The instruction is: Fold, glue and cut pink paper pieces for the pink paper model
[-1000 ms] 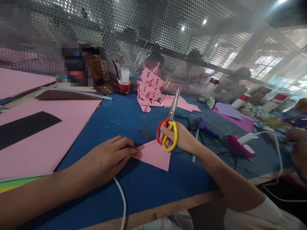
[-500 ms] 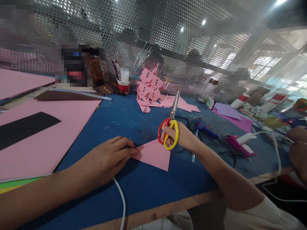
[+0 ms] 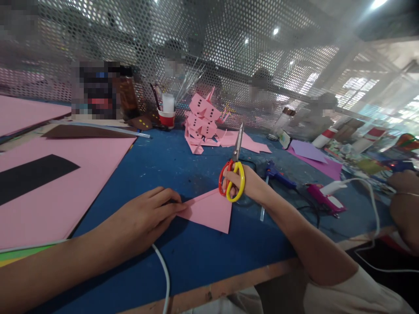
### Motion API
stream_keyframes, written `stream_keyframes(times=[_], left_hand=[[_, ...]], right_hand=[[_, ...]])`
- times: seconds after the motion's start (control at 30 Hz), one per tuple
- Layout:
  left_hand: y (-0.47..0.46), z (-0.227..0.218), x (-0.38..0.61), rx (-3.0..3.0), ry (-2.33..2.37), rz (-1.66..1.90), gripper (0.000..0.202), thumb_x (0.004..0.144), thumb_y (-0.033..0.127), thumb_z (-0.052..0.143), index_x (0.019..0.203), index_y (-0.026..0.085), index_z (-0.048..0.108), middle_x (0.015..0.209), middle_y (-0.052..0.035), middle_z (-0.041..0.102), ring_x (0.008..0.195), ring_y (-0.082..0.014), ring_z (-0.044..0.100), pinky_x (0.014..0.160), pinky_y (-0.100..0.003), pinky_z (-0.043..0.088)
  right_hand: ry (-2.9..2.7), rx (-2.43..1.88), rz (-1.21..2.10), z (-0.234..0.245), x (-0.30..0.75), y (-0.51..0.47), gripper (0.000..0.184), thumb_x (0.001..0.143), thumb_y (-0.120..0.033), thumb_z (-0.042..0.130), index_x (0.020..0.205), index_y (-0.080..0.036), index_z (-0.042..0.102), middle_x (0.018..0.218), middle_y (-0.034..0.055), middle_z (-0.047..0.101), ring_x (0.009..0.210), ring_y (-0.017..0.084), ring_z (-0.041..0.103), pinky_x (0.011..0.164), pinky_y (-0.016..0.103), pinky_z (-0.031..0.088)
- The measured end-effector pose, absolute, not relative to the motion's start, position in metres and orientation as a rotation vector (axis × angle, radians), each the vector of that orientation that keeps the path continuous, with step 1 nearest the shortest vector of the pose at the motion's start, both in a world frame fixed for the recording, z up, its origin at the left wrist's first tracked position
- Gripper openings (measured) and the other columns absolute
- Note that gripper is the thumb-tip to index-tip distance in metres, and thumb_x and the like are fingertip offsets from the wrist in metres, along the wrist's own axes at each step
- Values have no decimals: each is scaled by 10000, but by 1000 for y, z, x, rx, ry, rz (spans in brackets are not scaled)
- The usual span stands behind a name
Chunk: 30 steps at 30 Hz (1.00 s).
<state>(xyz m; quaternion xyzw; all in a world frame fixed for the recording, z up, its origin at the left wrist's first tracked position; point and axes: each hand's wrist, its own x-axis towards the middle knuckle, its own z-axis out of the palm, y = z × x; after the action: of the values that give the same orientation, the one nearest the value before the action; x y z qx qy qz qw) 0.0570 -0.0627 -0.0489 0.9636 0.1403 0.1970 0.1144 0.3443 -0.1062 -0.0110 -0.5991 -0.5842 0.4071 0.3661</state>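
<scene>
My left hand point(image 3: 160, 209) pinches the narrow left tip of a folded piece of pink paper point(image 3: 209, 211) lying on the blue tabletop point(image 3: 196, 261). A pair of scissors point(image 3: 236, 155) with one red and one yellow handle is in my right hand point(image 3: 244, 181). Their blades are closed together and point up and away from me. The right hand is over the paper's upper right corner, which it partly hides.
A pink folded-paper model point(image 3: 202, 120) stands at the back beside a red and white cup point(image 3: 166, 117). Large pink sheets point(image 3: 91, 174) lie left. Blue point(image 3: 279, 174) and magenta glue guns point(image 3: 325, 198) lie right, with cords. Another person's arm point(image 3: 404, 200) is at the far right.
My right hand and the scissors have shifted slightly right relative to the paper. The left hand keeps its hold on the tip, and the whole view has drifted a little.
</scene>
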Motion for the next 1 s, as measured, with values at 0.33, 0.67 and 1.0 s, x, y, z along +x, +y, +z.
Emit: stream_keyframes(times=[0.33,0.67,1.0], left_hand=[[-63,-51,56,2809,436,561,351,982,133,400,1212,245,640,1148,-75,613,996,-192,586,855,-312,504],[-62,-51,55,2817,435,514,350,987,131,388,1214,245,628,1177,-80,599,1029,-197,573,867,-326,503],[-60,-54,54,2826,413,537,339,988,134,397,1214,242,625,1179,-73,594,1021,-193,573,860,-331,507]], right_hand=[[-1446,-1442,1036,-11,343,-108,336,901,-326,519,645,-136,627,612,45,672,436,94,563,411,171,429],[-1464,-1454,1024,-21,343,-104,209,891,-285,551,715,-173,563,622,28,682,441,101,592,410,178,477],[-1455,-1496,1009,-14,346,-103,248,882,-269,566,660,-159,578,564,19,666,409,98,586,378,165,453]])
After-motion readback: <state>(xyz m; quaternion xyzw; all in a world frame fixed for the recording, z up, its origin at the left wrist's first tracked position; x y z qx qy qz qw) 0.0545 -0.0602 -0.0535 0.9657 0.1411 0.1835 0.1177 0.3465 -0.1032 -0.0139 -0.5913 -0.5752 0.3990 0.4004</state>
